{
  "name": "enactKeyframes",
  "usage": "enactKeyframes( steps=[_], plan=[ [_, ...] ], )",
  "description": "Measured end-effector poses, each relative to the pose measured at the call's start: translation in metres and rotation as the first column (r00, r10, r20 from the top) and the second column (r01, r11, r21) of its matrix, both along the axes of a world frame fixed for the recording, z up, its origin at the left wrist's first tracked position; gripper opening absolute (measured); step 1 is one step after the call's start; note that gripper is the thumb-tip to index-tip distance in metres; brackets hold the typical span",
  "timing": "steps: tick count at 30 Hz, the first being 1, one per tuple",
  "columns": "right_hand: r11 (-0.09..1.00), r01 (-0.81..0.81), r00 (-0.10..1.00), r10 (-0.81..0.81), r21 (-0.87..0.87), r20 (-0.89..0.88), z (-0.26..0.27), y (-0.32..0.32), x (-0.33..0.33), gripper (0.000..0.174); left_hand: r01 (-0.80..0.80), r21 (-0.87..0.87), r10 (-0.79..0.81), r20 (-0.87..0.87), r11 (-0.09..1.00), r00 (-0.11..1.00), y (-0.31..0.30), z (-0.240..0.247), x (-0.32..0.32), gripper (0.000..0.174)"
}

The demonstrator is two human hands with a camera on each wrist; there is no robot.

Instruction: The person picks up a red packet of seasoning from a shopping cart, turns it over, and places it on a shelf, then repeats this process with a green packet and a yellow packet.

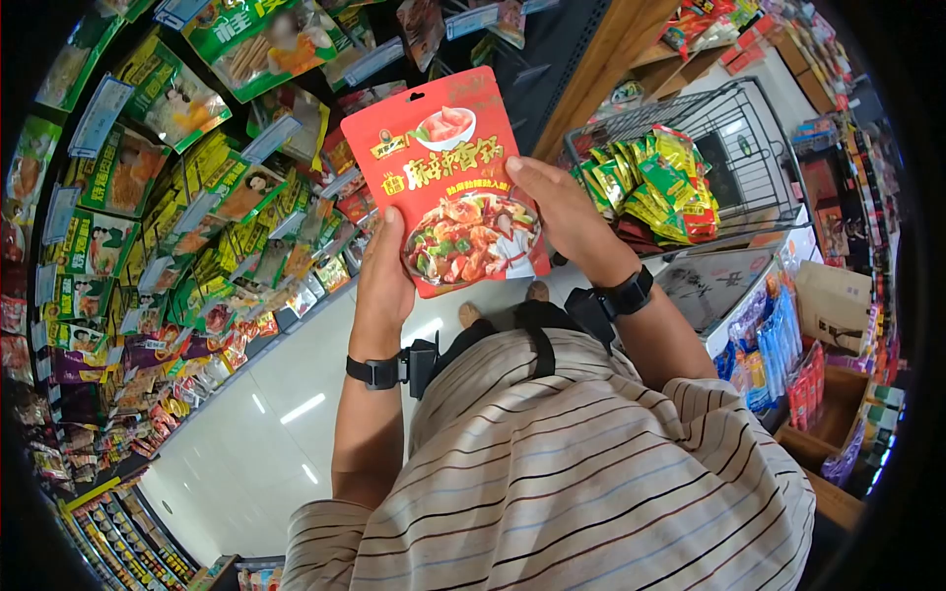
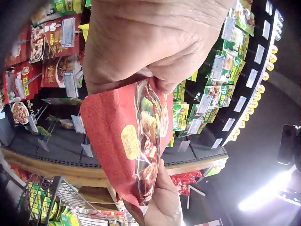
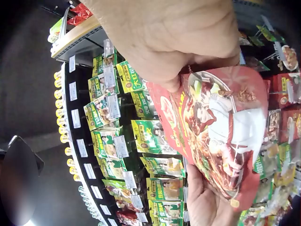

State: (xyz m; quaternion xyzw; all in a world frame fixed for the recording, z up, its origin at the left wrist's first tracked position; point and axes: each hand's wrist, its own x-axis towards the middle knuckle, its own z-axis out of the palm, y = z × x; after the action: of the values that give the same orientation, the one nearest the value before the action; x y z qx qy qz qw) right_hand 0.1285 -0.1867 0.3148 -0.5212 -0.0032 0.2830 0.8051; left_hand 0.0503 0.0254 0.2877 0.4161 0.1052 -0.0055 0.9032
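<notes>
A red seasoning packet (image 1: 446,187) with a hang hole and pictures of food is held up in front of the person, its printed face toward the head camera. My left hand (image 1: 383,273) grips its left edge, thumb on the front. On the other side my right hand (image 1: 566,209) pinches the right edge, thumb also across the front. The left wrist view shows the packet (image 2: 122,136) side-on, bulging slightly, with fingers around it. In the right wrist view its front (image 3: 221,127) tilts away beneath the hand.
Hanging green and yellow packets (image 1: 103,241) with price tags (image 1: 101,116) fill the shelves at left. A wire shopping cart (image 1: 746,148) at right holds several green and yellow packets (image 1: 655,182). Below it stand a white box (image 1: 714,281) and blue packages (image 1: 774,335).
</notes>
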Motion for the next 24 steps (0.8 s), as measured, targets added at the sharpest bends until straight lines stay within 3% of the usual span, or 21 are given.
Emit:
enactKeyframes(
  steps=[10, 24],
  plan=[
    [0.998, -0.056, 0.998, 0.056, 0.028, -0.022, 0.013, 0.005, 0.003, 0.039, 0.008, -0.006, -0.008, -0.010, 1.000, 1.000, 0.000, -0.002, 0.004, 0.049],
    [0.999, -0.001, 1.000, 0.002, 0.043, -0.018, 0.009, -0.003, 0.006, 0.040, 0.023, -0.023, -0.022, 0.024, 0.999, 0.999, -0.007, -0.001, 0.011, 0.048]
  ],
)
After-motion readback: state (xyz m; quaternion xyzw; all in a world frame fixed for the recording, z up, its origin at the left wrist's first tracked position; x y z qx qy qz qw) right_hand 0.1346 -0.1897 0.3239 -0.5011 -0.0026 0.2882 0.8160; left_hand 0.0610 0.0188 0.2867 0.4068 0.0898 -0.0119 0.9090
